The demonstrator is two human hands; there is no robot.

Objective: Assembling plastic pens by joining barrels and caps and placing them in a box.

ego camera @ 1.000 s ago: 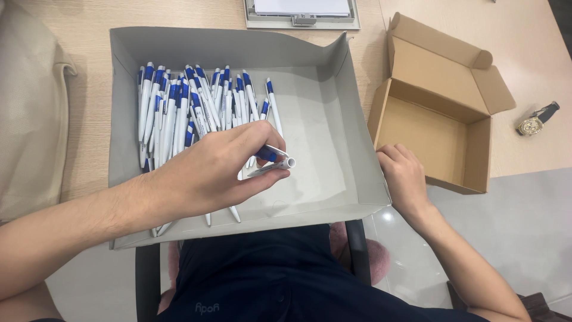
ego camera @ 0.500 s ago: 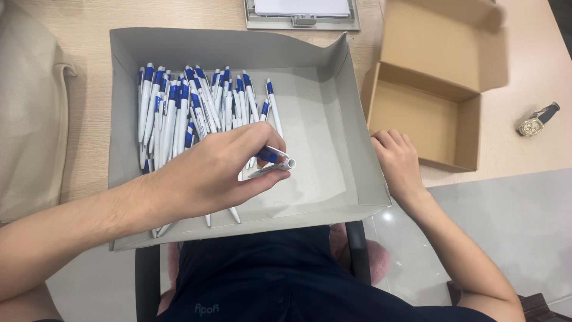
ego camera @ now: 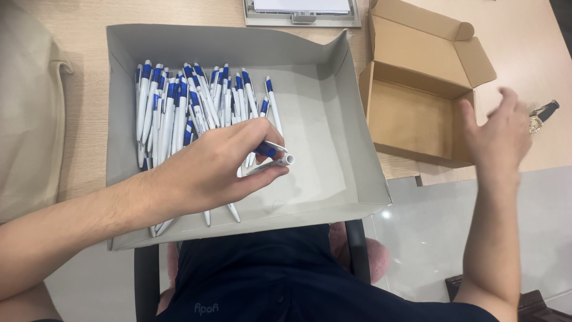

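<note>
My left hand [ego camera: 214, 170] lies inside the grey cardboard tray [ego camera: 351, 179] with its fingers closed around a few white-and-blue pens [ego camera: 271, 156], their ends sticking out to the right. A pile of several more white-and-blue pens [ego camera: 185, 101] fills the tray's left half just beyond this hand. My right hand [ego camera: 497, 140] is raised in the air, fingers spread and holding nothing, in front of the open brown cardboard box [ego camera: 417, 113] at the right.
The tray rests on a wooden desk [ego camera: 83, 77] and overhangs my lap. A clipboard [ego camera: 301, 11] lies at the far edge. A small dark-and-gold object [ego camera: 539, 116] sits right of the box. A beige cushion [ego camera: 30, 107] is at the left.
My right hand has lifted off the tray's right edge and moved up and to the right, now open in front of the box. My left hand has stayed put with its pens.
</note>
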